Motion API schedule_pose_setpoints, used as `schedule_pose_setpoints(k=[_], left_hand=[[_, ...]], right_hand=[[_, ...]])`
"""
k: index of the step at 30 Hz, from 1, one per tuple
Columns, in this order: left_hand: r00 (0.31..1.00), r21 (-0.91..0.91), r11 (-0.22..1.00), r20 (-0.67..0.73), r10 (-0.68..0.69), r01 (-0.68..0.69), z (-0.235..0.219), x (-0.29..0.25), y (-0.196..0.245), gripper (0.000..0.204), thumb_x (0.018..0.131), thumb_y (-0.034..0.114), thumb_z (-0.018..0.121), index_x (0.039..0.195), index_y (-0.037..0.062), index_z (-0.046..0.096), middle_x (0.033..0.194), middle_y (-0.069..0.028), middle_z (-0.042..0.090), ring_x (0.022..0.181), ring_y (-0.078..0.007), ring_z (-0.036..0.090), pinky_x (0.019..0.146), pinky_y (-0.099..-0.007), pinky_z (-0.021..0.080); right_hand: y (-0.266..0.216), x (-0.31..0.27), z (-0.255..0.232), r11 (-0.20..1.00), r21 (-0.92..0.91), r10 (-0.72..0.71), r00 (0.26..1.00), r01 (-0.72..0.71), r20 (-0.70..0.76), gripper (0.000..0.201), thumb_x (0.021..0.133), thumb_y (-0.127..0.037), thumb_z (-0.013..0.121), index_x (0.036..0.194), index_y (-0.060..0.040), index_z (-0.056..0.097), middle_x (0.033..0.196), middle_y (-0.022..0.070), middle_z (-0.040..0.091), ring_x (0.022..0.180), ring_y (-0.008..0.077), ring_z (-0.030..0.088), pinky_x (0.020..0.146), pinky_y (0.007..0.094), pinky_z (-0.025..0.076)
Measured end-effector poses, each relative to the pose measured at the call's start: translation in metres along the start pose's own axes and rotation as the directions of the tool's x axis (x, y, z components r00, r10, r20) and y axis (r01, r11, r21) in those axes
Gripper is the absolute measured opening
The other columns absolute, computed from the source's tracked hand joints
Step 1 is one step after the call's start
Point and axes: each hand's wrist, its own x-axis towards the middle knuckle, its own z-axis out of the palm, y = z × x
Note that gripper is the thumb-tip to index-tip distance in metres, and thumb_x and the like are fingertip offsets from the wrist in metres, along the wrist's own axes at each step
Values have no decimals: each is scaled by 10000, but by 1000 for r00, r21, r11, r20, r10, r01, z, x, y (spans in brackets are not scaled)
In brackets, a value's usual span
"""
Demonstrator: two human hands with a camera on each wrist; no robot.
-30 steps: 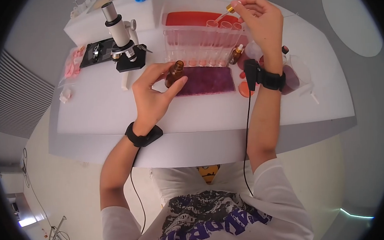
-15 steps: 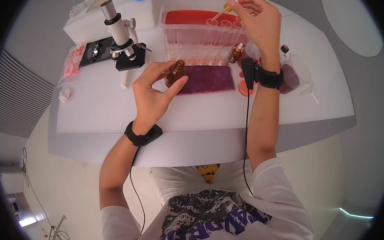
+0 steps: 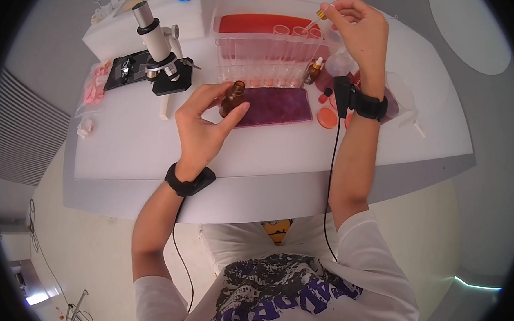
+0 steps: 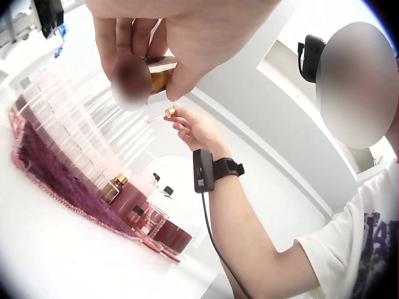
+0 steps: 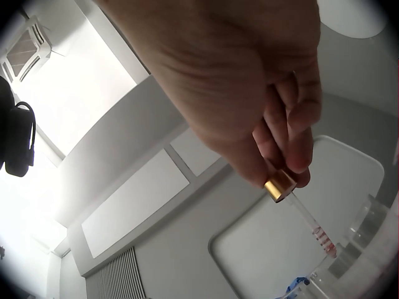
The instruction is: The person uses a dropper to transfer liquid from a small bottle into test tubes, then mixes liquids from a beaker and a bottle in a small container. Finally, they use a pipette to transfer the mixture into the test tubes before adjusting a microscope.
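My left hand [image 3: 200,128] grips a small brown glass bottle [image 3: 231,102] with its mouth uncapped, upright over the left end of a purple mat [image 3: 277,107]. Pinched in my right hand [image 3: 364,36] is a glass dropper with a gold collar [image 3: 321,14]. Its glass tube slants down to the mouth of the middle of three large test tubes [image 3: 300,32] in the rack. Red liquid shows near the tip of the dropper tube [image 5: 323,240] in the right wrist view. My fingers hide the dropper's bulb.
A clear tub [image 3: 218,32] with red contents stands behind the rack; smaller tubes [image 3: 268,78] line its front. Right of them are another dropper bottle [image 3: 313,71], an orange-red dish [image 3: 327,117] and a beaker [image 3: 403,92]. A microscope [image 3: 161,49] stands on the left.
My right hand has moved right, carrying the dropper tip from the left large tube to the middle one. The left hand and its bottle stay almost in place.
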Motion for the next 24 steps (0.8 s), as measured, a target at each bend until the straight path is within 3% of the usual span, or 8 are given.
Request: schedule_pose_setpoints(k=[24], left_hand=[[1000, 22, 1000, -2, 19, -19, 0, -1, -2, 374, 921, 64, 908, 1263, -31, 791, 1142, -90, 790, 1037, -164, 752, 993, -349, 627]], right_hand=[[1, -2, 10, 994, -59, -95, 995, 96, 24, 295, 926, -326, 920, 982, -46, 847, 847, 36, 815, 786, 113, 758, 732, 246, 570]])
